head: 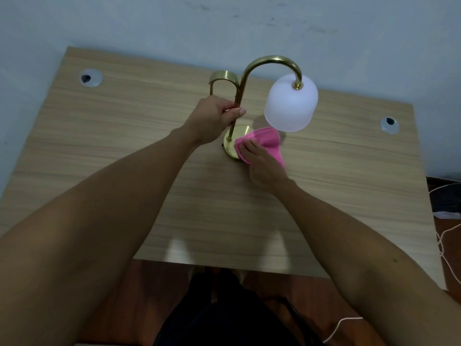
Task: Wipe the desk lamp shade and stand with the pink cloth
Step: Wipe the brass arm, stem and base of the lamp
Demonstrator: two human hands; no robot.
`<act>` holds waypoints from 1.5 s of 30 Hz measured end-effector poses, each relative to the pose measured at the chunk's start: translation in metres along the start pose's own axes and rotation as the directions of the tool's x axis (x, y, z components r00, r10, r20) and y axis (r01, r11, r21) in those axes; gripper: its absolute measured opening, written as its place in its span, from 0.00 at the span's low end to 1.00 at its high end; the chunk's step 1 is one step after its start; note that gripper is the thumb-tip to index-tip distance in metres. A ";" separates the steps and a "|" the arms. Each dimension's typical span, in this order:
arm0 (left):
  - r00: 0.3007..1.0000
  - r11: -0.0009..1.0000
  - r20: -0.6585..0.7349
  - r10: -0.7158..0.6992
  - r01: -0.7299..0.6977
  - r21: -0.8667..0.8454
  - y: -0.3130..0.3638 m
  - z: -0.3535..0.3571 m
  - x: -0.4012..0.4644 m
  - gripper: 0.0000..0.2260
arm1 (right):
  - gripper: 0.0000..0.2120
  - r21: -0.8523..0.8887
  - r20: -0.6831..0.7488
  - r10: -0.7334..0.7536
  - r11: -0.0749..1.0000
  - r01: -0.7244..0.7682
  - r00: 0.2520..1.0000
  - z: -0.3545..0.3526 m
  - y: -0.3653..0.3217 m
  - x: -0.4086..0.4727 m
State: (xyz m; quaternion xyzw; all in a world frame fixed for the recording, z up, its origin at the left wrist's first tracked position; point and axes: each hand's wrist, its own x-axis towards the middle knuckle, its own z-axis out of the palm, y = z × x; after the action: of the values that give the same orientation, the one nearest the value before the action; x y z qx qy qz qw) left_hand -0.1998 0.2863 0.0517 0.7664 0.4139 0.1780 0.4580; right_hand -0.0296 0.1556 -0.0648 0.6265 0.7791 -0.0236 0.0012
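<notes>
Pink cloth [259, 143] sits under our right hand [262, 163], pressed on the lamp base [230, 146] at surface centre; left hand [212, 118] grips the stand [237, 106]. Pushing toward twelve o'clock could tip the top-heavy shade [290, 103].

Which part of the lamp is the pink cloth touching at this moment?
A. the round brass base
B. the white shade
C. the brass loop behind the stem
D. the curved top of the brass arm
A: the right hand presses the pink cloth onto the round brass base, below the white shade, while the left hand grips the stem.
</notes>
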 end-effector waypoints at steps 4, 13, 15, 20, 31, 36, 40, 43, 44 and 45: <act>1.000 1.000 -0.001 0.013 -0.013 0.019 0.000 -0.001 -0.001 0.15 | 0.26 -0.081 0.080 0.050 0.996 -0.044 0.996 -0.003 0.000 0.019; 1.000 0.999 0.001 -0.004 0.004 -0.038 -0.003 0.000 0.001 0.14 | 0.26 -0.107 0.064 -0.050 0.993 0.057 0.997 -0.004 -0.003 0.003; 1.000 0.999 -0.003 -0.004 0.003 -0.042 -0.003 0.000 0.001 0.14 | 0.27 -0.033 0.035 0.004 0.999 -0.003 0.999 -0.004 -0.008 0.012; 1.000 0.998 -0.015 -0.008 0.007 -0.056 -0.001 0.000 0.000 0.14 | 0.26 -0.028 -0.012 -0.060 0.998 0.060 0.998 -0.004 -0.022 0.014; 1.000 0.999 -0.005 -0.010 0.010 -0.046 0.000 0.000 0.000 0.14 | 0.26 0.032 -0.093 -0.075 0.996 0.078 0.993 -0.004 -0.015 0.005; 1.000 1.000 -0.013 -0.003 0.003 -0.009 0.002 -0.001 -0.001 0.16 | 0.25 -0.017 -0.037 -0.070 0.997 0.069 0.997 -0.003 0.014 -0.002; 1.000 1.000 -0.009 -0.001 0.001 -0.015 0.001 0.000 -0.001 0.16 | 0.24 -0.032 -0.079 -0.076 0.997 0.074 0.994 0.006 -0.005 0.015; 1.000 1.000 -0.007 0.012 -0.012 -0.018 0.000 0.000 -0.001 0.15 | 0.27 -0.089 -0.022 -0.180 0.980 0.178 0.983 0.004 0.004 -0.006; 1.000 1.000 -0.012 0.019 -0.019 -0.016 0.000 -0.001 0.000 0.15 | 0.27 -0.116 0.053 -0.216 0.968 0.221 0.975 0.004 0.008 -0.014; 1.000 1.000 -0.015 0.024 -0.025 -0.009 0.000 -0.001 0.000 0.15 | 0.26 -0.138 0.112 -0.218 0.963 0.233 0.969 -0.001 0.013 -0.017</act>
State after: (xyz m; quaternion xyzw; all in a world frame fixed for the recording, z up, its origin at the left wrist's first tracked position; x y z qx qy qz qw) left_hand -0.2005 0.2866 0.0520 0.7678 0.4070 0.1913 0.4563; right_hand -0.0129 0.1422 -0.0639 0.5300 0.8439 0.0052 0.0829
